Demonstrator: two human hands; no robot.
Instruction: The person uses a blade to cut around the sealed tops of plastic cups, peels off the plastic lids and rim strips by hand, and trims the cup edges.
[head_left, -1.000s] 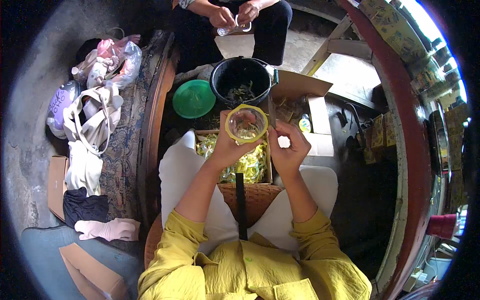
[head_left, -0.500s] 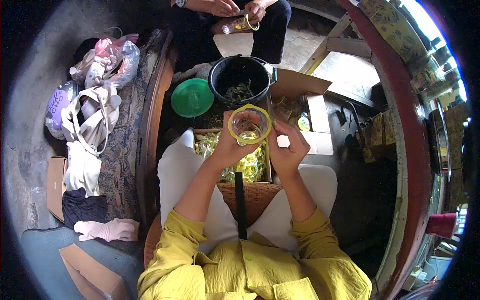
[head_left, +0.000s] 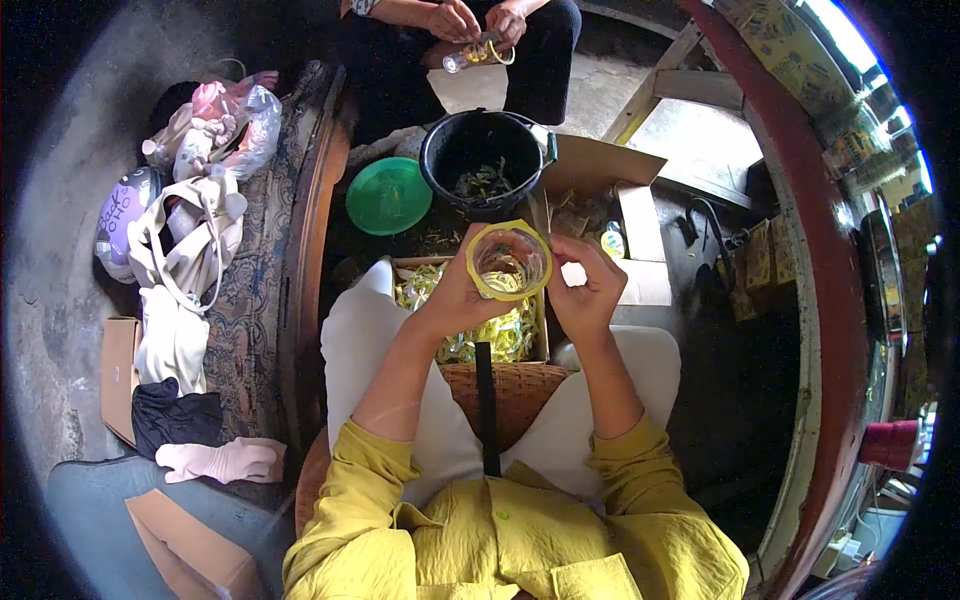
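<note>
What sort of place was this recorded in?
Probably a small informal workshop: a yellow-rimmed clear cup being held, a heap of yellowish pieces below, and another person seated opposite doing handwork.

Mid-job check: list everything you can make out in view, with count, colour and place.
Cup: 1, clear with yellow rim, in left hand
Strips: uncountable, yellow, in box between knees
Bucket: 1, black, beyond cup
Disc: 1, green, left of bucket
Open carton: 1, brown, right of bucket
Other person: 1, dark trousers, top, hands on clear item
Lettered object: 1, purple, far left
Plastic bag: 1, clear, upper left
Black cloth: 1, black, left
Pink cloth: 1, pink, lower left
Wicker seat: 1, brown, beneath wearer
Right-edge clutter: too small to count
Left hand: 1, bare, gripping cup
Right hand: 1, bare, at cup's rim
</note>
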